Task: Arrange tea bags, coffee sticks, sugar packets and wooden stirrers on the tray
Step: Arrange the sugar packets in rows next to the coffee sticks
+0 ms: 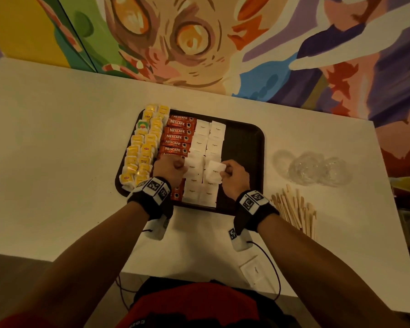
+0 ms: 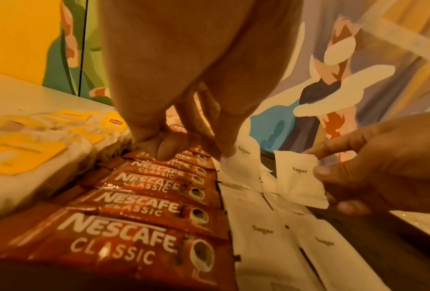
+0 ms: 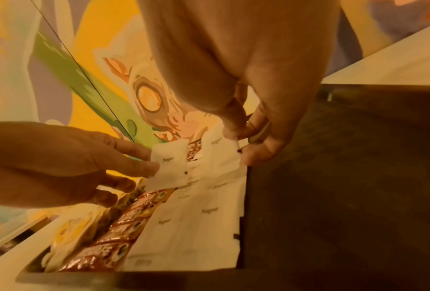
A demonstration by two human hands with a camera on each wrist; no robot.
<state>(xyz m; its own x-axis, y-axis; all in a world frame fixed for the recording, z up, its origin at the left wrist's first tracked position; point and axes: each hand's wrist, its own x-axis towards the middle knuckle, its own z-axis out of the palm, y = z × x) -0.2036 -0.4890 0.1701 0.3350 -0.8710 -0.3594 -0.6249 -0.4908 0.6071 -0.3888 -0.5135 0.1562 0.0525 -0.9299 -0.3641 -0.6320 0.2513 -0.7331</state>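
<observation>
A dark tray holds yellow tea bags at its left, red coffee sticks beside them, and two columns of white sugar packets. My left hand pinches one sugar packet by its left edge, just above the left sugar column. My right hand pinches another sugar packet by its right edge, over the right column. The right wrist view shows that packet tilted up between thumb and fingers. Wooden stirrers lie in a heap on the table right of the tray.
The tray's right third is bare dark surface. Several clear plastic lids sit on the white table beyond the stirrers. One loose sugar packet lies near the table's front edge. A painted wall stands behind.
</observation>
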